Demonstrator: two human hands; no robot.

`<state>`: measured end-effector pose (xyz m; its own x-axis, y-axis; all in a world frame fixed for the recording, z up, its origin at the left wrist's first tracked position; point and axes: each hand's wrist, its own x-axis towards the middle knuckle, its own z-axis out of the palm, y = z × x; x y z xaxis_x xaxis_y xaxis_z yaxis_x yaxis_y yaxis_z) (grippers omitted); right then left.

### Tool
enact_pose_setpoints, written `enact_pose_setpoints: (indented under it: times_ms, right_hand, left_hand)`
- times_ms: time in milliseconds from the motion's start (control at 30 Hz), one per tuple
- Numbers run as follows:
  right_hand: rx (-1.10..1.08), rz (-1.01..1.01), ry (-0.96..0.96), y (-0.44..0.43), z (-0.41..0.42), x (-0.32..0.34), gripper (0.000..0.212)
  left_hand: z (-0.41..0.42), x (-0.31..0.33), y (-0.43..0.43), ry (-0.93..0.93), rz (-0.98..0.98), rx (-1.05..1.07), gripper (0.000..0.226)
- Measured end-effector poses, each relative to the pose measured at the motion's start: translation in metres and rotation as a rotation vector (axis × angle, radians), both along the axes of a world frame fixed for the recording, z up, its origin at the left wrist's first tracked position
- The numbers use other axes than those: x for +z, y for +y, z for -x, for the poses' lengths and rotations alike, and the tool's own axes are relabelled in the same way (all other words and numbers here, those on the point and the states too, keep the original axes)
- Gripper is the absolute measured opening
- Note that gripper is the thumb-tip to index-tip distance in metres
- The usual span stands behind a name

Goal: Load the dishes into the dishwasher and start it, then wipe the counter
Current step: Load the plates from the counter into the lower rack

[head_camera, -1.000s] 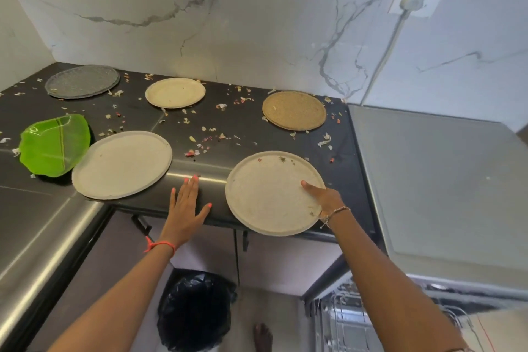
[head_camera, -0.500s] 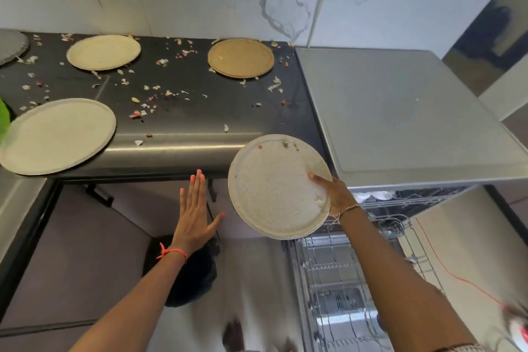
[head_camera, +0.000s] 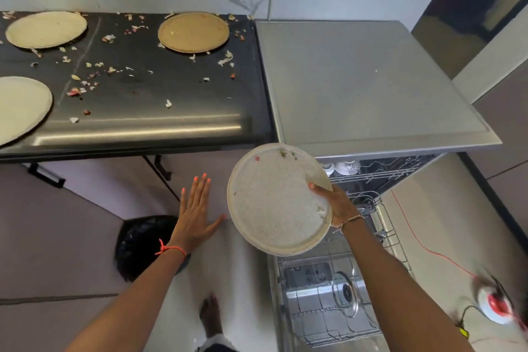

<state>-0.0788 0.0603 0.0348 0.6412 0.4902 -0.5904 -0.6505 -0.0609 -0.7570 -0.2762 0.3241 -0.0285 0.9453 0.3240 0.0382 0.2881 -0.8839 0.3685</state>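
The dishwasher (head_camera: 371, 80) stood open with its lower rack (head_camera: 328, 308) pulled out. A speckled off-white plate (head_camera: 274, 203) flecked with scraps hung tilted at its front left corner, gripped by the right hand (head_camera: 337, 203). On the crumb-strewn black counter (head_camera: 143, 111) left of the dishwasher lay a tan plate (head_camera: 193, 32) nearest it, with a cream plate (head_camera: 46, 29) and a pale plate (head_camera: 20, 106) farther off.

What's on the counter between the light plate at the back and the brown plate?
Only little food scraps on the black counter, between the light plate and the brown plate. No dish lies there, as the head view shows.
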Motion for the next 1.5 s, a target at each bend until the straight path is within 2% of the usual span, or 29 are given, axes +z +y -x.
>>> enact_pose_setpoints:
  times_ms: [67,167,200,267,300,367,400,467,533,600,633,767,800,1100,1200,1233,1333,1433,1500]
  right_hand:
    - [0.008,0.015,0.004,-0.029,-0.006,-0.005,0.089]
    - [0.052,0.063,0.027,-0.083,-0.015,-0.009,0.062]
    - [0.044,0.061,0.028,-0.100,-0.020,-0.011,0.063]
    - [0.027,0.064,0.036,-0.133,-0.027,-0.013,0.079]
    - [0.039,0.078,0.041,-0.149,-0.029,-0.009,0.076]
    - [0.047,0.106,0.048,-0.181,-0.032,-0.006,0.048]
    - [0.040,0.119,0.055,-0.194,-0.034,-0.009,0.041]
    - [0.025,0.122,0.058,-0.220,-0.034,-0.007,0.053]
    - [0.043,0.121,0.064,-0.243,-0.031,-0.009,0.082]
    - [0.031,0.152,0.069,-0.262,-0.028,-0.015,0.088]
    - [0.020,0.169,0.070,-0.269,-0.024,-0.016,0.080]
    - [0.006,0.242,0.079,-0.295,-0.012,-0.022,0.026]
    - [0.002,0.258,0.077,-0.301,-0.008,-0.022,0.021]
    - [-0.119,0.360,0.067,-0.352,0.012,-0.060,0.049]
    - [-0.159,0.367,0.067,-0.363,0.016,-0.070,0.084]
    - [-0.168,0.367,0.064,-0.367,0.015,-0.075,0.089]
    - [-0.217,0.337,0.081,-0.375,0.005,-0.082,0.082]
    - [-0.258,0.320,0.097,-0.381,-0.018,-0.094,0.048]
    - [-0.272,0.338,0.089,-0.384,-0.038,-0.105,0.040]
  left_hand:
    - [-0.003,-0.004,-0.028,-0.011,-0.015,0.020,0.095]
    - [-0.007,-0.010,-0.089,-0.016,-0.020,0.080,0.095]
    - [-0.008,-0.012,-0.109,-0.022,-0.026,0.102,0.094]
    - [-0.008,-0.014,-0.147,-0.030,-0.031,0.139,0.092]
    - [-0.009,-0.013,-0.165,-0.037,-0.032,0.150,0.092]
    - [-0.009,-0.011,-0.201,-0.046,-0.037,0.154,0.091]
    - [-0.008,-0.010,-0.215,-0.042,-0.037,0.156,0.090]
    - [-0.007,-0.008,-0.242,-0.032,-0.051,0.147,0.087]
    - [-0.005,-0.007,-0.265,-0.016,-0.061,0.123,0.085]
    - [-0.001,-0.008,-0.281,0.004,-0.041,0.106,0.084]
    - [0.001,-0.009,-0.288,0.009,-0.039,0.097,0.084]
    - [0.010,-0.013,-0.312,0.024,-0.032,0.065,0.081]
    - [0.012,-0.015,-0.315,0.027,-0.022,0.065,0.081]
    - [0.021,-0.047,-0.338,0.079,0.014,0.029,0.083]
    - [0.021,-0.055,-0.344,0.117,0.046,0.018,0.086]
    - [0.020,-0.057,-0.346,0.124,0.054,0.017,0.086]
    - [0.010,-0.066,-0.354,0.150,0.070,0.020,0.086]
    - [-0.004,-0.075,-0.364,0.168,0.081,0.043,0.086]
    - [-0.014,-0.082,-0.369,0.170,0.074,0.051,0.085]
